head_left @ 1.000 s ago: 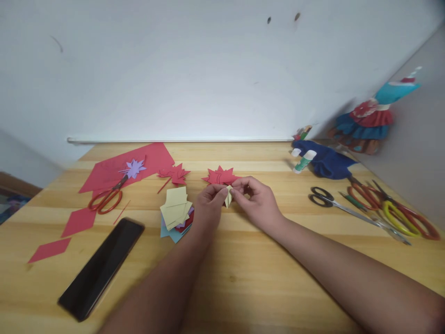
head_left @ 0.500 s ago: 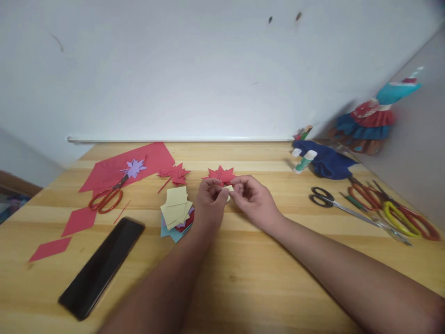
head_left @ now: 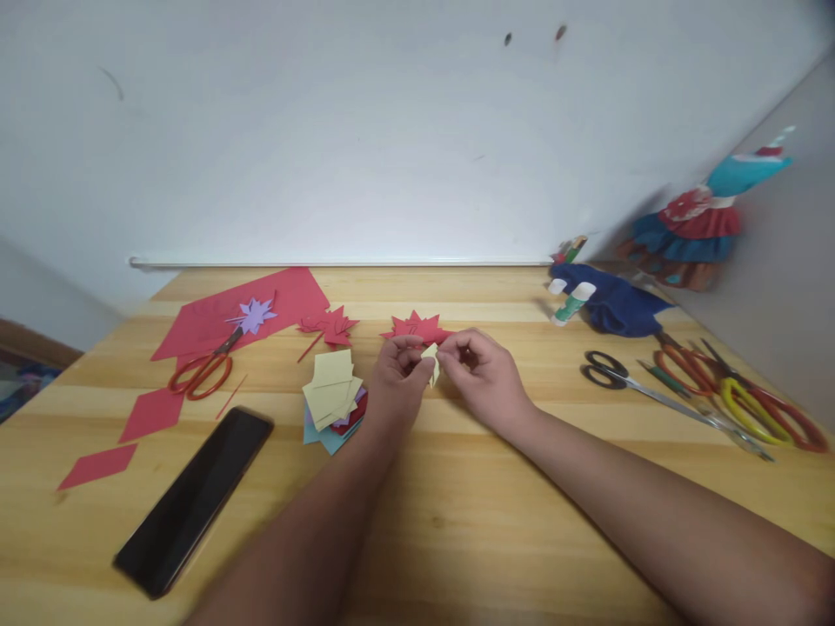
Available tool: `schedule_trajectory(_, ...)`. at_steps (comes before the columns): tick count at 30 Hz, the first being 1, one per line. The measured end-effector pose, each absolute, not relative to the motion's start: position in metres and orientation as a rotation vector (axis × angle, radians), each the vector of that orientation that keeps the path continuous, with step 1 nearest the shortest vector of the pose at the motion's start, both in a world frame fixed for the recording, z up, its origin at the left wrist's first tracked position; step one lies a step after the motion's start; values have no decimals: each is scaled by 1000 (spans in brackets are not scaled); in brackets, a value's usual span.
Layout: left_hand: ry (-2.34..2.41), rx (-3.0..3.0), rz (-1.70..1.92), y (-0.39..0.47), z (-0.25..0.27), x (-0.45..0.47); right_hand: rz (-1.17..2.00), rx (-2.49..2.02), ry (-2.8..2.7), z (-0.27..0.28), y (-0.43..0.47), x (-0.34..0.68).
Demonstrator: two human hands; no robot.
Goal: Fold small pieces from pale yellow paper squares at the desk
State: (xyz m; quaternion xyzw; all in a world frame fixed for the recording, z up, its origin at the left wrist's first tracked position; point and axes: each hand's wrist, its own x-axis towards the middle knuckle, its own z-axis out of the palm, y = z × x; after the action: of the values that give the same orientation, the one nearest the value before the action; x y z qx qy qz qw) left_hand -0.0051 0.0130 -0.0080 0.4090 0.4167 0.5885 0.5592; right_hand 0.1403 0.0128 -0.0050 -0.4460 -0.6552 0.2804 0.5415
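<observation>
A small folded piece of pale yellow paper point(head_left: 431, 356) is pinched between the thumb and fingers of my left hand point(head_left: 401, 376). My right hand point(head_left: 483, 374) is closed at the paper's right edge, thumb and forefinger pressed together on it. Just behind my hands lies a red paper star cutout point(head_left: 414, 325). A second red cutout point(head_left: 331, 325) with a thin red stem is to its left. Beside my left wrist sits a stack of yellow paper squares point(head_left: 332, 387), with blue, purple and dark red paper underneath.
On the left are a phone point(head_left: 196, 500), orange-handled scissors point(head_left: 205, 369), a purple paper star point(head_left: 254, 315) and a red sheet point(head_left: 196, 317). Black-handled scissors point(head_left: 606, 371), a glue stick point(head_left: 574, 303), blue cloth point(head_left: 623, 300) and more scissors point(head_left: 750, 409) lie right. A whiteboard point(head_left: 358, 139) stands behind.
The yellow paper now shows more between my fingertips and stands more upright. My right fingers have shifted slightly to the right. The things on the table stay put.
</observation>
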Motion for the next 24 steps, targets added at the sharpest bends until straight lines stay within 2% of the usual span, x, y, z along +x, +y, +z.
schedule_trajectory(12, 1037, 889, 1376, 14, -8, -7, 506, -1074, -1752, -5, 13, 140)
schedule_trajectory(24, 1019, 1027, 1406, 14, -15, -5, 768, -1107, -1469, -10, 14, 141)
